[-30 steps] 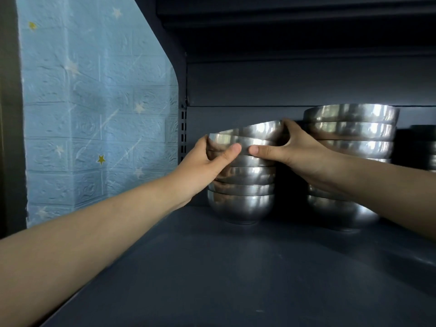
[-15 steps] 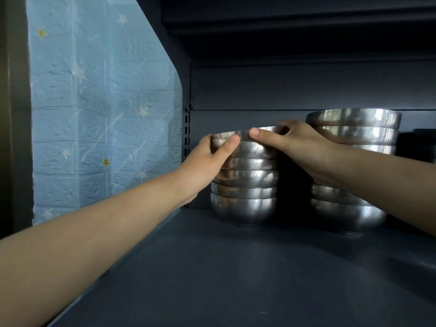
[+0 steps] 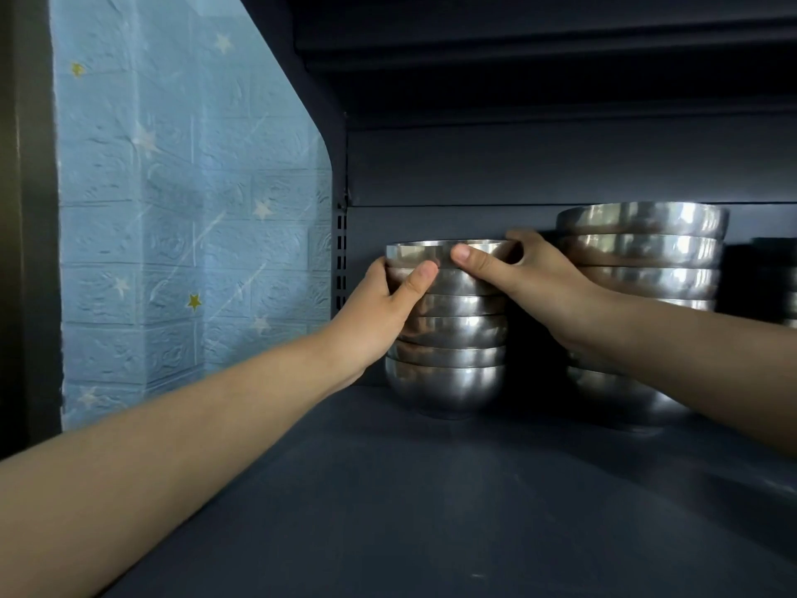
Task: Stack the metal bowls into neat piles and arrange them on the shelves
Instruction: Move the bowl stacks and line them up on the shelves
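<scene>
The top bowl [image 3: 435,252] now sits level in the small stack of steel bowls [image 3: 446,338], its rim flat and in line with the rims below. A second ago it was tipped, with its right side raised above the pile. Half a second ago it was nearly down. The bowl looks nested now, so this placement seems all but done.

Both hands are still clamped on it. The left hand [image 3: 379,312] wraps the left side of the pile's top, with its thumb across the front where the top bowl meets the one beneath. The right hand [image 3: 530,274] holds the right side, its thumb pressed on the front of the wall just under the rim and its fingers curled over the far edge. The two thumbs lie close together but do not touch.

The small stack stands at the back left of the dark shelf [image 3: 431,511], near the slotted upright [image 3: 340,252]. Just beside it on the right stands a taller stack of wider bowls [image 3: 642,252], partly hidden by the right forearm. Further right, more bowls [image 3: 780,278] sit in shadow, too dark to make out. A blue star-patterned wall [image 3: 172,209] shows beyond the shelf's left side.

What likely remains here is a last squaring of the pile and letting go. Released gently, the nested bowls should stay put.
</scene>
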Motion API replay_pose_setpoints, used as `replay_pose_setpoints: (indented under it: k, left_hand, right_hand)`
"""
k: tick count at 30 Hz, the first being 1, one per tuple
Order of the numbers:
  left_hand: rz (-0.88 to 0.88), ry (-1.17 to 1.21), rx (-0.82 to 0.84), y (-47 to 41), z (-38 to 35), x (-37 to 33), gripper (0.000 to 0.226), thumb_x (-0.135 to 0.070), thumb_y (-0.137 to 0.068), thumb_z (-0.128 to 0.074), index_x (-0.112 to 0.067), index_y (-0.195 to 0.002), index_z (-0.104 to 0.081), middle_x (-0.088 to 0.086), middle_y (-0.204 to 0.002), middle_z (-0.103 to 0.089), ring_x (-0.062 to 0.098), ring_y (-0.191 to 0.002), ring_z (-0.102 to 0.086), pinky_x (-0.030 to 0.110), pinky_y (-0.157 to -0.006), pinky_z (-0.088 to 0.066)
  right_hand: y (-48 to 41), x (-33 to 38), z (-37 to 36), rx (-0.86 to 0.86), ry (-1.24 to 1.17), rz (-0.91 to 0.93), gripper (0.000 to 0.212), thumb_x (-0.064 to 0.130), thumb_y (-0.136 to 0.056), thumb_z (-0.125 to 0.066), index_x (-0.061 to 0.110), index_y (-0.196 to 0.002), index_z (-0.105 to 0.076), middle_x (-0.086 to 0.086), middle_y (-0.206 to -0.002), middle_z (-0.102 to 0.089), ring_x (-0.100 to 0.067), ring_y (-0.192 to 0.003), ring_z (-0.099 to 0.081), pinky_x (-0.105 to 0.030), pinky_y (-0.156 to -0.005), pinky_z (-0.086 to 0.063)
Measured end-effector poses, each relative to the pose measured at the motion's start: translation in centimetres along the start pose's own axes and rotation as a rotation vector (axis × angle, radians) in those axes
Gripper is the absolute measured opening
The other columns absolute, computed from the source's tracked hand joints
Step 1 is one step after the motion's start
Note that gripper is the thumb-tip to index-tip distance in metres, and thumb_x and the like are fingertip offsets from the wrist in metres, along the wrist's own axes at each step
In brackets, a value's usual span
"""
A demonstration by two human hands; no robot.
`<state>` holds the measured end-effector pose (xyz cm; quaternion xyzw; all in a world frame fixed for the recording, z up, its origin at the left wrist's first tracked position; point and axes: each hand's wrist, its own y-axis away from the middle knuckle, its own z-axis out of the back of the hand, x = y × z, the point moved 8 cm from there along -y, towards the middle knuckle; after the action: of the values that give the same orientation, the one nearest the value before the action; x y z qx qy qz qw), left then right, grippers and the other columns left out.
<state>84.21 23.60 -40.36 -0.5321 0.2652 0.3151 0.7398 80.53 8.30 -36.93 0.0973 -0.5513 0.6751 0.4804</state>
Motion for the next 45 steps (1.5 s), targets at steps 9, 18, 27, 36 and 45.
replay_pose_setpoints:
  k: [9,18,27,36,45]
  left_hand:
    - [-0.122,-0.149,0.008,1.3,0.2,-1.3,0.088,-0.055,-0.085,-0.045,-0.028,-0.148,0.011,-0.011,-0.156,-0.009,-0.003,-0.136,-0.011,0.018,-0.104,-0.012]
    - [-0.166,-0.220,0.018,2.3,-0.8,-1.8,0.081,-0.044,-0.093,-0.043,-0.034,-0.145,0.018,-0.013,-0.155,-0.003,-0.014,-0.122,-0.007,0.009,-0.098,-0.009]
    - [-0.148,-0.251,0.019,1.5,0.0,-2.5,0.073,-0.052,-0.092,-0.030,-0.037,-0.144,0.019,-0.011,-0.132,-0.020,-0.015,-0.104,-0.032,0.007,-0.089,-0.017]
    - [-0.198,-0.273,0.038,0.5,-0.3,-2.7,0.067,-0.049,-0.094,-0.030,-0.040,-0.145,0.012,-0.001,-0.144,-0.021,0.001,-0.126,-0.026,0.012,-0.095,-0.015]
    - [-0.168,-0.255,0.016,0.9,-0.6,-2.8,0.066,-0.049,-0.095,-0.028,-0.038,-0.145,0.014,-0.003,-0.146,-0.019,-0.002,-0.125,-0.025,0.020,-0.099,-0.014]
  right_hand:
    - [1.2,1.2,0.4,0.065,0.049,0.079,0.121,0.066,-0.051,-0.067,0.021,-0.150,-0.015,0.005,-0.152,-0.032,-0.012,-0.140,-0.029,-0.025,-0.109,-0.026]
    - [2.2,0.4,0.5,-0.003,0.216,0.133,0.083,0.055,-0.079,-0.058,0.027,-0.148,-0.022,-0.001,-0.152,-0.032,-0.014,-0.137,-0.032,-0.021,-0.103,-0.027]
    - [1.4,0.8,0.8,0.037,0.297,0.063,0.111,0.076,-0.055,-0.042,0.020,-0.149,-0.023,-0.003,-0.151,-0.033,-0.016,-0.137,-0.034,-0.027,-0.109,-0.028]
    - [1.4,1.4,0.1,0.163,0.419,0.071,0.117,0.073,-0.054,-0.049,0.018,-0.150,-0.013,-0.005,-0.156,-0.024,-0.018,-0.143,-0.024,-0.026,-0.107,-0.023]
    - [1.7,1.1,0.0,0.163,0.449,0.088,0.122,0.076,-0.052,-0.051,0.023,-0.152,-0.004,-0.005,-0.158,-0.016,-0.019,-0.143,-0.024,-0.029,-0.110,-0.026]
